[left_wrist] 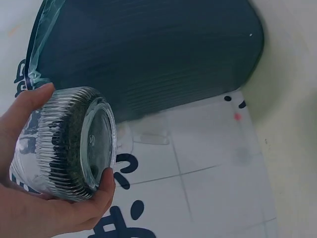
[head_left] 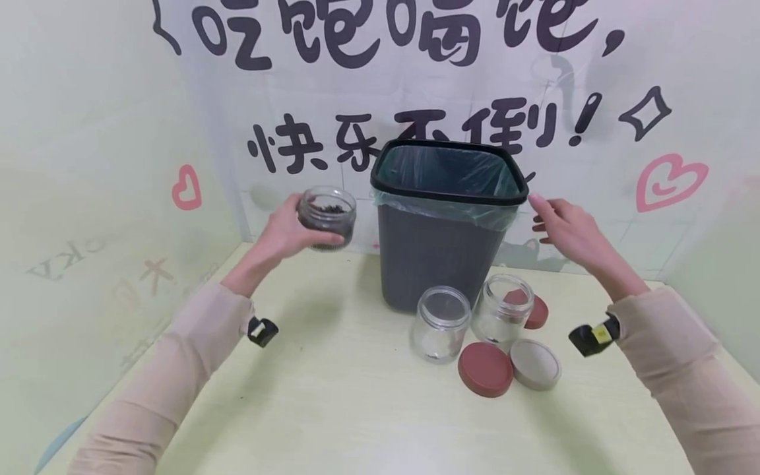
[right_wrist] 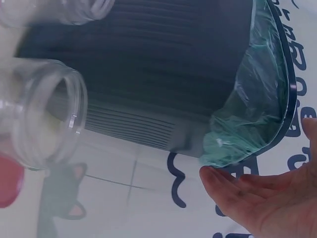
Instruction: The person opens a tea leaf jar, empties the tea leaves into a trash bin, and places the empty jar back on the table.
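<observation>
My left hand grips a small glass jar left of the bin, held above the table with its mouth up. Dark loose bits lie inside it. The left wrist view shows the jar's ribbed side and base, with thumb and fingers around it. A dark grey bin with a black rim and a thin green liner bag stands in the middle. My right hand is at the bin's right rim, fingers loosely extended and holding nothing. In the right wrist view its fingertips are right by the liner's folded edge.
Two lidless clear jars stand before the bin. A red lid and a pale grey lid lie in front, with another red lid behind the right jar. A lettered wall sheet hangs behind.
</observation>
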Action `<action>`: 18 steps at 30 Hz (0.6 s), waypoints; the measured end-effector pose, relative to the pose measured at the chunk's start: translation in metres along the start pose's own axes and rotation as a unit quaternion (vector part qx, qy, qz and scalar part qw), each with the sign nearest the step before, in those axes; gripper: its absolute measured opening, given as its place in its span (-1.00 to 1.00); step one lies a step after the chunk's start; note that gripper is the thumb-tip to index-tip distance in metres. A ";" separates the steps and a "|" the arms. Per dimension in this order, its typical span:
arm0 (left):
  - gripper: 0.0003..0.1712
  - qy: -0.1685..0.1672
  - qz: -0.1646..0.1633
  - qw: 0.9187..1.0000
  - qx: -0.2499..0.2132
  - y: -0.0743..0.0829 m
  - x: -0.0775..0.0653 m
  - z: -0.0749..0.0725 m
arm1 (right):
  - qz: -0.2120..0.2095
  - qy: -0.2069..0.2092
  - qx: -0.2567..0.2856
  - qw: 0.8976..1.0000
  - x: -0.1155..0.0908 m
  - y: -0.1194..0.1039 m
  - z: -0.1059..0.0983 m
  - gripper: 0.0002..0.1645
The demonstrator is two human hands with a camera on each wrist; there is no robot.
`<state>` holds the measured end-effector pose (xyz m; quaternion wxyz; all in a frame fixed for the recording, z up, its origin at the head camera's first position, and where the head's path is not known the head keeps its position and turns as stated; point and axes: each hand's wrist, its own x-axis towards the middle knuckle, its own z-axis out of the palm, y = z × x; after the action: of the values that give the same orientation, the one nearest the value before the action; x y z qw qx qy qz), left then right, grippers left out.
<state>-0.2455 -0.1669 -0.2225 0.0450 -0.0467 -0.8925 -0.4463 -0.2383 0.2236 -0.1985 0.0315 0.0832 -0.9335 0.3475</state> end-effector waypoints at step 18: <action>0.03 0.114 0.136 0.975 0.134 0.087 0.056 -0.014 | 0.018 -0.006 -0.134 0.991 0.054 -0.051 -0.011 -0.25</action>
<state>-0.2896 -0.1238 -0.1388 0.2124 -0.1099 -0.9186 -0.3147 -0.2823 0.1860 -0.1514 0.0302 0.0631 -0.9731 0.2196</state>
